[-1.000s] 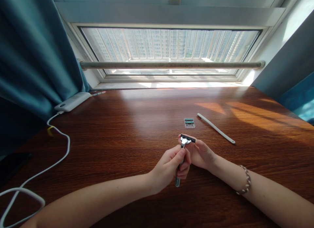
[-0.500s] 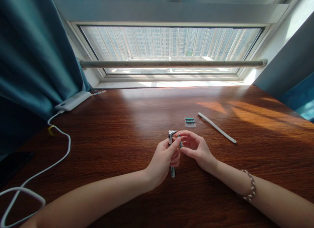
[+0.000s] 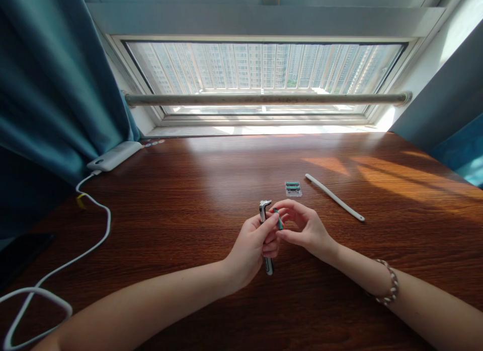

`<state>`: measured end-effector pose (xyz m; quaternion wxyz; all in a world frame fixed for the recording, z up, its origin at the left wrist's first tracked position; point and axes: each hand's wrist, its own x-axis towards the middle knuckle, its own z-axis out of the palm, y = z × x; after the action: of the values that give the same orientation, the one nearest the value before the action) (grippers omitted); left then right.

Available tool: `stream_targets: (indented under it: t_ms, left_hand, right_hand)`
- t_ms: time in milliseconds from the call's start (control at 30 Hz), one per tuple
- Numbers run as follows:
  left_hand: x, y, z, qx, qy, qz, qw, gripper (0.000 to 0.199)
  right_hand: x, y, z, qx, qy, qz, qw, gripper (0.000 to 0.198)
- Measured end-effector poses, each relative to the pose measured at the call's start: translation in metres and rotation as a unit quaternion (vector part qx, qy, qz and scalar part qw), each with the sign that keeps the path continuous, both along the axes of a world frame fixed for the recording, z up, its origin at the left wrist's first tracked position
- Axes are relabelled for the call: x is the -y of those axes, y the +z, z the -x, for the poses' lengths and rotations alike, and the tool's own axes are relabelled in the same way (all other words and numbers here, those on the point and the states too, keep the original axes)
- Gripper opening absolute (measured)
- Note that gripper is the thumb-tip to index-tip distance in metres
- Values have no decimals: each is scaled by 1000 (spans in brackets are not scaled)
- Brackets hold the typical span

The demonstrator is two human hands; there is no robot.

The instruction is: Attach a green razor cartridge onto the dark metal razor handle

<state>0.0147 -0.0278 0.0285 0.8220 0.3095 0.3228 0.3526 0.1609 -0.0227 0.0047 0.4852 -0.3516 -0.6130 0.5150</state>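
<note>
My left hand (image 3: 254, 242) is closed around a silver and black razor handle (image 3: 268, 266), held nearly upright with its bare angled head above the fist. Between the thumb and fingers of my right hand (image 3: 304, 227) is a small green and black razor cartridge (image 3: 279, 221), pinched by its ends. The left thumb tip reaches to the cartridge, which sits just right of the handle and apart from its head. Beyond the hands, a clear plastic cartridge case (image 3: 293, 194) lies on the table with green-striped cartridges in it.
A white stylus-like stick (image 3: 335, 197) lies slantwise on the brown wooden table (image 3: 169, 200), right of the case. At the left are a white power bank (image 3: 116, 156), its white cable (image 3: 107, 225) and a blue curtain (image 3: 64, 79). A window stands behind the table.
The cartridge has turned slightly in my right fingers, so more of its green-striped face shows. The razor handle's lower end has swung a little to the right.
</note>
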Motion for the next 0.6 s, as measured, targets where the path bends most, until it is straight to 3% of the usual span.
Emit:
stream_targets:
  t_ms: [133,300,400,600]
  left_hand:
    - [-1,-1,-1,7,-11,-33,999,28]
    - [5,-1,1,-13,-56,-122,991,27]
    - [11,0,2,-39,-85,-160,983,26]
    - [15,3,2,-66,-111,-187,974,30]
  right_hand:
    - [-4,1,-1,-122,26,103,987,37]
    - [-7,-1,-2,-330,90,237,909,33]
    - [-6,-2,-4,-337,131,258,896,39]
    - [-2,-7,-5,-312,177,251,899,45]
